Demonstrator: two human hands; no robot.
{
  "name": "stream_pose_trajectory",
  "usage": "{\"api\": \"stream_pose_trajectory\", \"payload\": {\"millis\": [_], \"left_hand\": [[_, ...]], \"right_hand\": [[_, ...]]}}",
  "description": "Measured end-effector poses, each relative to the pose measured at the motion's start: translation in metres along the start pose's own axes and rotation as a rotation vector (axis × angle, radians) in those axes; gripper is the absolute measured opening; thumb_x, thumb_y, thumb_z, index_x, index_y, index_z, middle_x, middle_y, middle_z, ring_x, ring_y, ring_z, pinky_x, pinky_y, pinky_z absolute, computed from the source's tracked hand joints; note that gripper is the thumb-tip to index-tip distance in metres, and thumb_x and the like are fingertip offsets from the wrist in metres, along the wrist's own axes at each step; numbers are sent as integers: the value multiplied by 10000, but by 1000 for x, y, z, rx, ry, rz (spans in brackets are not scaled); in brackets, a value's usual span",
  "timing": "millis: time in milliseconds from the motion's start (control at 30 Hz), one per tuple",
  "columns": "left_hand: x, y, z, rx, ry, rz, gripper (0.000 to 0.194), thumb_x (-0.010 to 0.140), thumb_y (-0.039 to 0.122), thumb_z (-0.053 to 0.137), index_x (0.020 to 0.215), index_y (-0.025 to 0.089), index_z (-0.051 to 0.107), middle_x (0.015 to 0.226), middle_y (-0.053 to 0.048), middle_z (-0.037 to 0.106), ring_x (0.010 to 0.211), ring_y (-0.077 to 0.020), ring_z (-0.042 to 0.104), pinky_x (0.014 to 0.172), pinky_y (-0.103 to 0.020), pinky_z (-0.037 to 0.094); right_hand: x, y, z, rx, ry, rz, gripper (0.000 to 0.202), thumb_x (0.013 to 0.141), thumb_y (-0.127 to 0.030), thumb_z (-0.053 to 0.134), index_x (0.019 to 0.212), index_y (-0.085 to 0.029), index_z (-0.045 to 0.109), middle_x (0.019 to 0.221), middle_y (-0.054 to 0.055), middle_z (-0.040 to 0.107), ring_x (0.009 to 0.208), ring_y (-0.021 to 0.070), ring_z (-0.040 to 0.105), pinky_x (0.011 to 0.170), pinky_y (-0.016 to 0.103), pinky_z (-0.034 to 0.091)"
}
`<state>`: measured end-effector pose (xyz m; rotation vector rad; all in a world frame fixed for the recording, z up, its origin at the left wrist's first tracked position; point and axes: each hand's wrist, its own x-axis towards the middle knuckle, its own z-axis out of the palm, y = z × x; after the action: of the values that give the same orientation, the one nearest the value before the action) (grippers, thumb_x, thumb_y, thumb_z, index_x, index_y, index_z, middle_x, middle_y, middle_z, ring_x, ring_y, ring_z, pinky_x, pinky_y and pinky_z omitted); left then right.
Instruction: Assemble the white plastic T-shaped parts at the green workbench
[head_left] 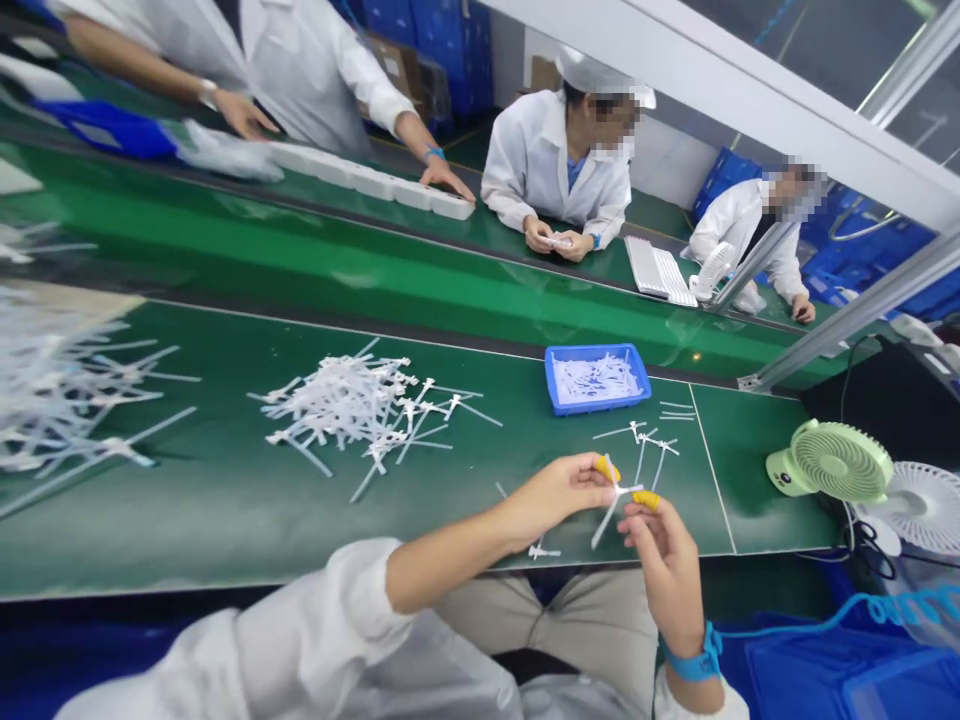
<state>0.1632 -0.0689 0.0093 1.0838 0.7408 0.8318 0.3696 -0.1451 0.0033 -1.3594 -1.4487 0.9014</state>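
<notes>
Between my hands is a small white branched tube connector with pale translucent tubing; one length slants down toward me. My left hand pinches it from the left, a yellow cot on one fingertip. From the right, my right hand grips its short arm between thumb and a yellow-cotted finger. Just beyond my hands lie a few similar tube pieces. A blue tray of short white tube pieces stands behind them. Another small connector rests at the table's near edge, below my left wrist.
A heap of tubed connectors lies left of centre on the green table, and a larger heap at far left. A green fan and a white fan stand right. Across the conveyor, several people sit or stand.
</notes>
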Motion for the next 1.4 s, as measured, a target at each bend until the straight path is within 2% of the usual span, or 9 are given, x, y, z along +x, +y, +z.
{"api": "stream_pose_trajectory", "payload": {"millis": [100,200,367,467,733,1000,1133,1267,1400], "left_hand": [[-20,0,23,119,16,103,254,918,384,834,969,168,710,954,-54,745,908,-197,707,860,-313,572],[-36,-4,39,406,114,320,159,1007,335,747,944,189,745,1047,-86,763,966,-215,723,888,-325,591],[-50,-17,49,720,227,693,126,1066,228,667,1029,233,788,1001,-58,772,895,-175,751,819,-265,620],[-54,-22,55,815,244,769,119,1074,214,661,1097,230,776,992,-55,791,889,-170,770,812,-248,633],[-56,-30,59,805,335,753,104,1068,210,675,1062,218,779,955,-54,809,841,-172,786,793,-253,654],[-56,-34,56,807,294,639,127,1081,193,650,1060,230,769,988,-36,807,865,-158,776,813,-233,631],[-28,-27,50,892,343,468,119,1088,224,615,1039,213,722,979,-45,767,908,-177,747,855,-264,606],[22,-21,39,1038,468,304,44,1058,204,623,1059,209,667,1007,-41,721,935,-196,724,866,-302,586],[35,-15,17,1078,472,185,410,962,222,779,1333,218,604,1096,-45,703,957,-228,716,837,-337,590]], "right_hand": [[-15,-9,6,51,42,-24,206,1079,-370,645,1184,-233,757,1083,112,806,902,244,784,793,354,666],[-25,-14,3,92,64,-72,168,1076,-338,662,1125,-249,795,1100,114,793,962,255,771,836,373,660],[-36,-11,-5,126,90,-119,134,1051,-303,705,1082,-258,828,1075,111,810,946,264,775,833,405,668],[-38,-10,-7,91,135,-142,123,1044,-312,717,1052,-260,828,1068,110,817,961,271,779,825,409,670],[-42,-13,-2,72,143,-120,139,1043,-246,700,1065,-281,832,1077,91,820,989,267,783,842,395,652],[-31,0,-8,76,50,-118,166,1046,-226,692,1055,-280,849,1029,79,831,930,244,793,812,359,645],[-4,18,-19,106,-46,-39,168,1057,-322,687,1057,-253,841,1108,103,825,1019,263,786,861,376,651],[26,38,-32,144,90,68,267,1032,-457,709,1078,-218,820,1182,128,816,1071,288,782,932,430,653],[45,61,-49,107,144,185,379,968,-548,752,1108,-199,803,1107,128,833,1013,303,792,955,480,634]]}}
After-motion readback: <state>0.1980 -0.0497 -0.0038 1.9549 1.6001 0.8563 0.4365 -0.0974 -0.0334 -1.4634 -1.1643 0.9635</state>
